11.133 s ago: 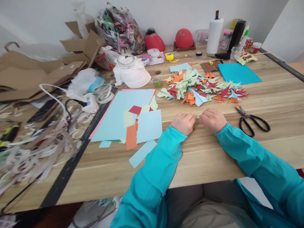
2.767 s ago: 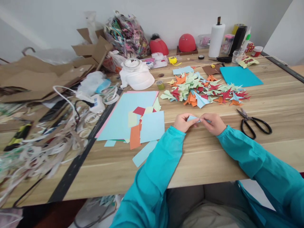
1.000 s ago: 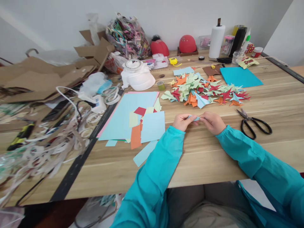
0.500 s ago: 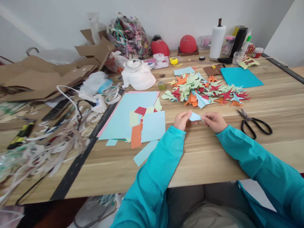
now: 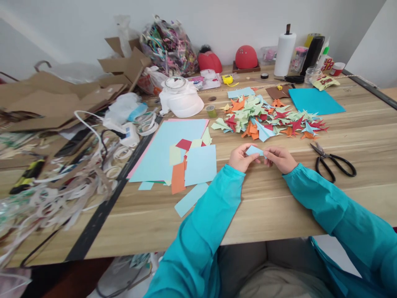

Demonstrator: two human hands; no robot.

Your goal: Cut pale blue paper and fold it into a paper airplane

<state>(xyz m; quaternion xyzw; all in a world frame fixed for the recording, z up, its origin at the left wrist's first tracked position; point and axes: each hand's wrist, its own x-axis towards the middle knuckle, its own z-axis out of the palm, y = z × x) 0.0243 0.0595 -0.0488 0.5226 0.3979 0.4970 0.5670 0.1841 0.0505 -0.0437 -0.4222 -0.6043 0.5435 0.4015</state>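
Observation:
A small folded piece of light blue paper [image 5: 254,150] is held just above the wooden table, between my two hands. My left hand [image 5: 241,157] pinches its left side, with the thumb lying along the lower edge. At its right end the fingertips of my right hand [image 5: 281,159] are pressed together on the paper. Beyond my hands lies a heap of folded paper shapes [image 5: 257,111] in green, orange, red and blue. Black-handled scissors [image 5: 328,159] rest to the right with their blades slightly apart.
Light blue sheets [image 5: 173,140] and cut paper pieces [image 5: 178,178] lie to the left. Past a black strip are tangled white bands [image 5: 56,198] and flattened cardboard [image 5: 56,99]. A turquoise paper stack [image 5: 316,101], a white roll [image 5: 284,54] and a white cap [image 5: 181,99] stand farther back.
My left hand has shifted slightly right, and its thumb has moved across the lower edge of the blue paper. My right hand stays at the paper's right end.

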